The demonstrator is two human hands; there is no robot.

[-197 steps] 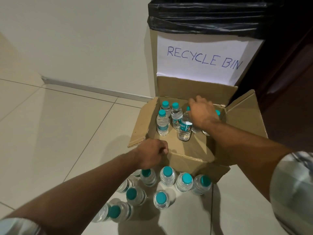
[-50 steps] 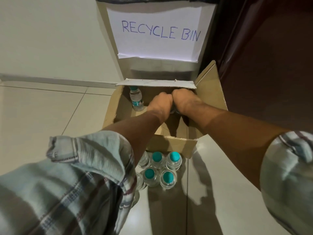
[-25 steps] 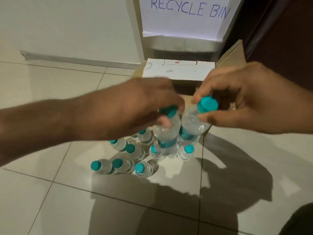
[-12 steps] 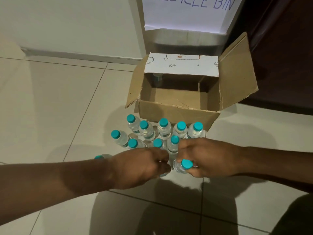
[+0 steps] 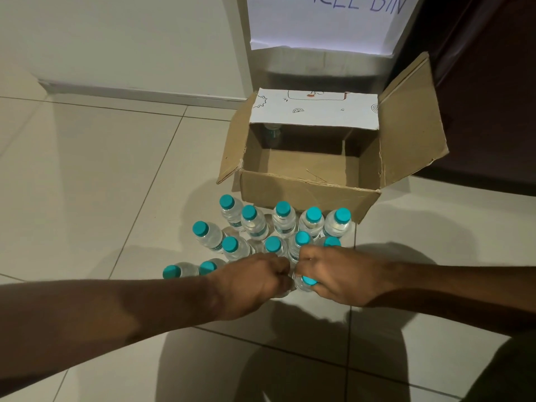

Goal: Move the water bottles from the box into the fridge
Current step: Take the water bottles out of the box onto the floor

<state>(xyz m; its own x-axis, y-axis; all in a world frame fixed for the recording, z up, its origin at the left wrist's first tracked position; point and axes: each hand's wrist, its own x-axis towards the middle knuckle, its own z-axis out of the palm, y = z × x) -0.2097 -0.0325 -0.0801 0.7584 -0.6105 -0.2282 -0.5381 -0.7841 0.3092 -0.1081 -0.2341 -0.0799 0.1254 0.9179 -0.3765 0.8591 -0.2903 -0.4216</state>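
Several small clear water bottles [image 5: 282,220] with teal caps stand in a cluster on the tiled floor in front of an open cardboard box [image 5: 307,195]. One bottle [image 5: 272,134] stands in the box's shadowed far left corner. My right hand [image 5: 338,275] grips a teal-capped bottle [image 5: 304,282] at the near edge of the cluster, low to the floor. My left hand [image 5: 252,281] is curled right beside it, fingers round another bottle that the hand almost wholly hides. No fridge is in view.
A bin with a paper "RECYCLE BIN" sign [image 5: 322,24] stands behind the box against a white wall. A dark wooden surface [image 5: 490,91] runs along the right. The box's right flap [image 5: 412,123] sticks up and outward. Bare floor tiles [image 5: 87,184] stretch to the left.
Both hands lifted a bottle each out of the box and lowered them to the near edge of the floor cluster. In the last half second they hardly moved.
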